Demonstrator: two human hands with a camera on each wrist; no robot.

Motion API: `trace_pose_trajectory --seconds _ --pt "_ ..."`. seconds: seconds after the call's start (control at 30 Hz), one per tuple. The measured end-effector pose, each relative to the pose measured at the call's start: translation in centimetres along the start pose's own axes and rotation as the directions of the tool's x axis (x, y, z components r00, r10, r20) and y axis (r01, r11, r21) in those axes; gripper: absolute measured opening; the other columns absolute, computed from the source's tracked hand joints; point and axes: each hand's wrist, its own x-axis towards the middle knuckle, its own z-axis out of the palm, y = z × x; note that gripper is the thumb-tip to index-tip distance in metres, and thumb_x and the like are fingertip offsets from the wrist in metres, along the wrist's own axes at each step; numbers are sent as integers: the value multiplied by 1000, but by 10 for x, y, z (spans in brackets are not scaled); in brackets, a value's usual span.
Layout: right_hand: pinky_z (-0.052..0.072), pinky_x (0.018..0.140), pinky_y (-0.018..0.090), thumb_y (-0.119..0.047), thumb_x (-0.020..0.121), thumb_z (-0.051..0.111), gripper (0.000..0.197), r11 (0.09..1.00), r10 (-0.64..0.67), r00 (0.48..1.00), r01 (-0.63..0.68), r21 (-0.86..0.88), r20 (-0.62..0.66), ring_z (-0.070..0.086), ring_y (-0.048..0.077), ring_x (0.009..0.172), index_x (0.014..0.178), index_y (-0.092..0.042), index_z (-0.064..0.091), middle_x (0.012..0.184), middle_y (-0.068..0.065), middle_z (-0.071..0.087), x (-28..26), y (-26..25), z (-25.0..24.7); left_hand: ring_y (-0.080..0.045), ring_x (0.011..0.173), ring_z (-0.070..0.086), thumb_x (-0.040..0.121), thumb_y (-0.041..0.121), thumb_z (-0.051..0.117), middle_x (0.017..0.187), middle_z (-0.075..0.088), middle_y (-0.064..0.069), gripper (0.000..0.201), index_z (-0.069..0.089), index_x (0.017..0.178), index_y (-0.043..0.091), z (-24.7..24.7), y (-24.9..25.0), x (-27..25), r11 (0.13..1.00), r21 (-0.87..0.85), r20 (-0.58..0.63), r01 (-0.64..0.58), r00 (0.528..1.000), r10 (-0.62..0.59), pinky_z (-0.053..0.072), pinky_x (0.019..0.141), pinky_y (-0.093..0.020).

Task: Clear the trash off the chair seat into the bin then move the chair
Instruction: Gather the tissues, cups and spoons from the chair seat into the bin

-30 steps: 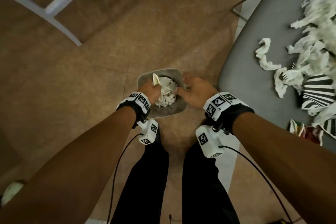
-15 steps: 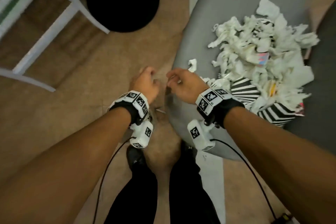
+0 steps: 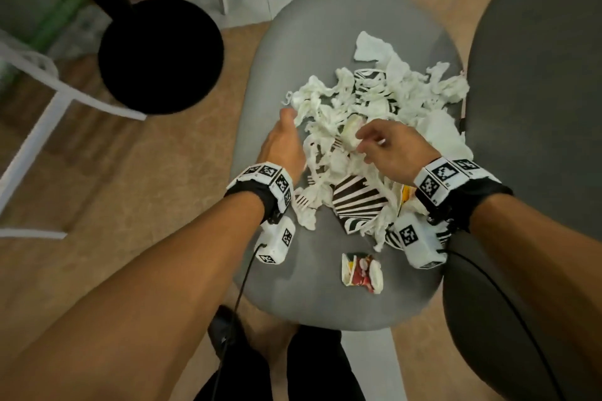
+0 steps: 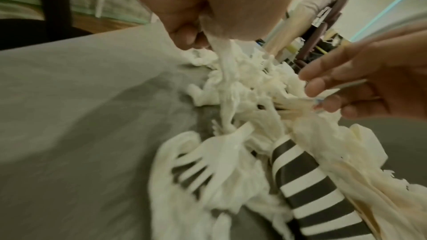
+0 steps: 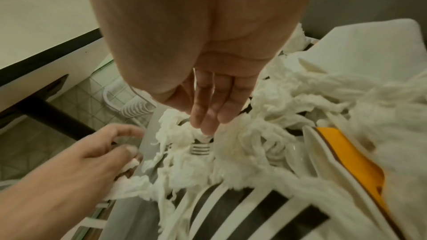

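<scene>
Left hand: left hand (image 3: pixel 284 144) at the left edge of the tissue heap (image 3: pixel 374 107); in the left wrist view its fingers (image 4: pixel 184 34) pinch one twisted white strand.
Right hand: right hand (image 3: pixel 391 150) over the middle of the heap, fingers (image 5: pixel 205 110) straight and held together, tips touching tissue; no hold yet, as far as I can tell.
Trash location: all on the grey chair seat (image 3: pixel 293 52); bin not in view.
Count, striped paper pieces: at least two in the head view, the plainest being the near striped piece (image 3: pixel 356 202); more may lie under tissue.
Count, plastic forks: one white fork (image 4: pixel 203 160) clear; tines of a possible second in the right wrist view, uncertain.
Count, wrappers: one crumpled red-and-yellow wrapper (image 3: pixel 361 270), apart from the heap, near the front edge.
Count, tissue: too tangled to count.
Risk 1: strands are interlocked, so lifting one could drag neighbours off the seat edge onto the floor.
Risk 2: the fork, half buried, may slip out of a loose handful during carry.
Risk 3: the lone wrapper is easy to overlook.
</scene>
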Motion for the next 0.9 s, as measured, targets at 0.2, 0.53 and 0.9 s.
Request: trace_pose_trajectory --seconds 0.2,0.53,0.9 --pt "46 80 25 -22 92 52 25 999 -37 997 35 -26 -72 64 17 91 112 -23 68 100 -3 71 7 10 -27 -33 113 52 96 36 51 132 45 -16 62 21 151 32 21 23 17 943 294 325 -158 944 57 49 94 -45" --pt "42 108 45 -9 88 60 66 958 -76 965 0 -288 -252 43 36 132 148 -21 36 155 4 33 53 33 -58 -19 86 49 100 44 41 100 49 -1 31 47 99 13 15 13 -3 993 72 111 -91 990 83 40 76 -32" --pt "45 90 47 -20 98 43 27 813 -119 968 -33 -582 -221 56 41 103 111 -2 59 108 19 60 43 40 -54 -20 58 55 91 58 52 55 53 2 44 53 68 20 3 20 -20 999 -6 68 -37 997 37 47 56 -31"
